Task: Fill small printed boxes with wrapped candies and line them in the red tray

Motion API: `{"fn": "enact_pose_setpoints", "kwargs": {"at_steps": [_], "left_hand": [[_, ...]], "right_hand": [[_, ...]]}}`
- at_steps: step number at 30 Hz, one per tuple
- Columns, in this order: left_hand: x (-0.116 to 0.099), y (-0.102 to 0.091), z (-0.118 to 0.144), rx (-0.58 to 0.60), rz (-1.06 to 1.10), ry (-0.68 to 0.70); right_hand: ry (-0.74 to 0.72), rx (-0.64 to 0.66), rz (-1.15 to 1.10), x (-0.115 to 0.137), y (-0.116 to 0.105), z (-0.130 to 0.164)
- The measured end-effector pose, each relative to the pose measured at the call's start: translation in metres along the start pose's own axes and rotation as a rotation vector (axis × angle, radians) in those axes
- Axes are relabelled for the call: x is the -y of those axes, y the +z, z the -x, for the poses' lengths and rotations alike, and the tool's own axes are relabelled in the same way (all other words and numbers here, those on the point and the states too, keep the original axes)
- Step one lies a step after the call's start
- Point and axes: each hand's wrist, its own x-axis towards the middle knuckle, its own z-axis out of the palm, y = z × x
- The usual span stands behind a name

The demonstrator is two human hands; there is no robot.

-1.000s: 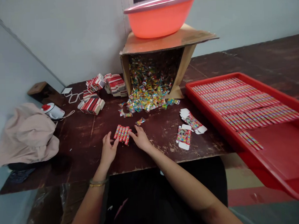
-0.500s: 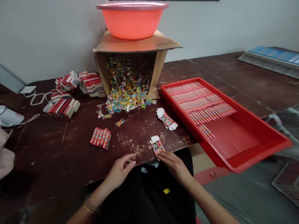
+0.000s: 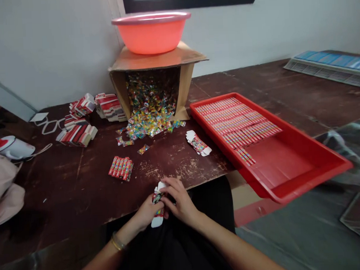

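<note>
A small red printed carton (image 3: pixel 158 221) with white end flaps is between my hands at the table's near edge. My left hand (image 3: pixel 148 213) grips its side, fingers closed round it. My right hand (image 3: pixel 178 200) has its fingers bent over the carton's upper part, also holding it. Left of them stands a cluster of closed red cartons (image 3: pixel 121 168). A small stack of flat cartons (image 3: pixel 198 143) lies to the right, near the tray. Wrapped candies (image 3: pixel 149 122) spill from a cardboard box (image 3: pixel 182 87) on its side.
A red tray (image 3: pixel 315 157) with rows of filled-in red cartons stands at the right. On the box sits a pink basin (image 3: pixel 151 34). Bundles of flat cartons (image 3: pixel 77 131) lie at the back left, near a white mug (image 3: pixel 18 149) and pale cloth (image 3: pixel 4 184).
My right hand has brought the carton from the table's near edge leftward to my left hand. My left hand has gone from empty to gripping it. The view has shifted slightly.
</note>
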Motion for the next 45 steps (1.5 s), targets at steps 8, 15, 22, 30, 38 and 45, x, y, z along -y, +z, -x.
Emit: {"fn": "enact_pose_setpoints", "kwargs": {"at_steps": [8,15,22,30,38,45], "left_hand": [[-0.023,0.0,0.021,0.376,-0.087,-0.043],[-0.021,-0.004,0.004,0.079,-0.365,0.113],[-0.004,0.012,0.009,-0.289,-0.347,0.473],[0.01,0.002,0.037,-0.074,-0.458,0.38],[-0.005,0.008,0.056,-0.102,-0.253,0.255],[-0.01,0.017,0.051,0.119,0.413,-0.317]], "right_hand": [[0.04,0.605,-0.423,0.013,-0.045,-0.033],[0.241,0.269,-0.497,0.022,-0.043,-0.019],[0.438,-0.164,-0.558,0.027,-0.008,0.008],[0.946,0.143,-1.372,0.008,-0.004,0.032],[0.96,0.339,-1.446,0.018,-0.013,0.032],[0.725,0.463,-0.979,0.033,-0.019,0.015]]}}
